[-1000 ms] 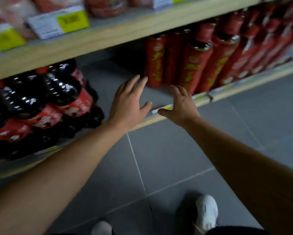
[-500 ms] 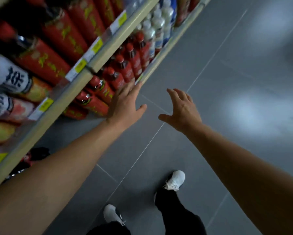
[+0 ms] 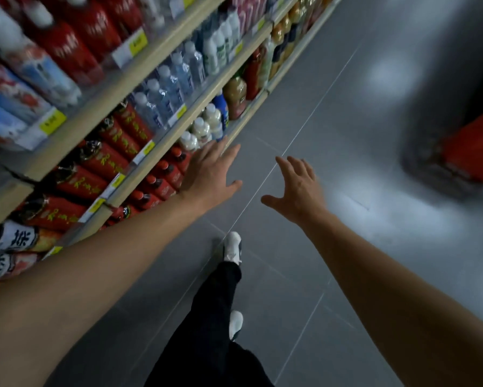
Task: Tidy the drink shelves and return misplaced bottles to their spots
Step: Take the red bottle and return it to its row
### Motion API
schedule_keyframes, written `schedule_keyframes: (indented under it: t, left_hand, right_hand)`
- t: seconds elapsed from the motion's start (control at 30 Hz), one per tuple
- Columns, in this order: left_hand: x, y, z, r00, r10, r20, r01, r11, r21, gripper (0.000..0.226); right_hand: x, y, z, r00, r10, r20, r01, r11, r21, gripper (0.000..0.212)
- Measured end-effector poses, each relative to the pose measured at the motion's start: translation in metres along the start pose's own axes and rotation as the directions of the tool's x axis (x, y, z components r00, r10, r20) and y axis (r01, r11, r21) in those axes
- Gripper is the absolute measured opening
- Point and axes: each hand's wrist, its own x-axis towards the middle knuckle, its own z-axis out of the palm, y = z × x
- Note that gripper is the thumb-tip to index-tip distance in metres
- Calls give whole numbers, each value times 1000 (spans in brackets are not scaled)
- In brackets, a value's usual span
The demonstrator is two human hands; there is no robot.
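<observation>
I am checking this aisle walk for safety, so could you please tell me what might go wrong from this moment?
1. The left hand, open and empty, passes close to the red-capped bottles at the bottom shelf edge; it might knock one onto the floor.
2. The person is mid-stride on a glossy tiled floor that reflects the lights; a slip seems possible.
3. A blurred red object lies ahead on the right; the right hand or a foot could catch it.

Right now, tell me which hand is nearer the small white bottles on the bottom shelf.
Left. The left hand reaches right beside the small white bottles, its fingertips overlapping them in view. The right hand hangs open over the aisle floor, well clear of the shelf.
</observation>
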Motion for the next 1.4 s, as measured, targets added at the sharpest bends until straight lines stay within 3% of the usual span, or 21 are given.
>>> schedule_keyframes:
  t: [0.17, 0.57, 0.77, 0.93, 1.13, 1.4]
  left_hand:
    - [87, 32, -28, 1000, 8, -14, -8, 1000, -19, 83]
    - [309, 86, -70, 998, -35, -59, 34, 999, -29, 80]
    - [406, 113, -44, 984, -160, -83, 160, 987, -10, 83]
    - [462, 138, -25, 927, -345, -149, 340, 939, -62, 82]
    - [497, 150, -4, 828, -534, -174, 523, 846, -107, 80]
    - [536, 112, 57, 749, -647, -143, 629, 762, -153, 80]
  right_hand:
    - [65, 19, -76, 1000, -24, -12, 22, 995, -98, 101]
    - [238, 113, -220, 999, -36, -26, 32, 989, -148, 101]
    - [342, 175, -265, 984, -175, 28, 178, 968, -178, 99]
    - [430, 224, -301, 937, -317, 148, 342, 918, -199, 99]
    - [515, 240, -311, 865, -424, 268, 477, 860, -181, 98]
    - [615, 229, -261, 775, -515, 365, 598, 785, -161, 94]
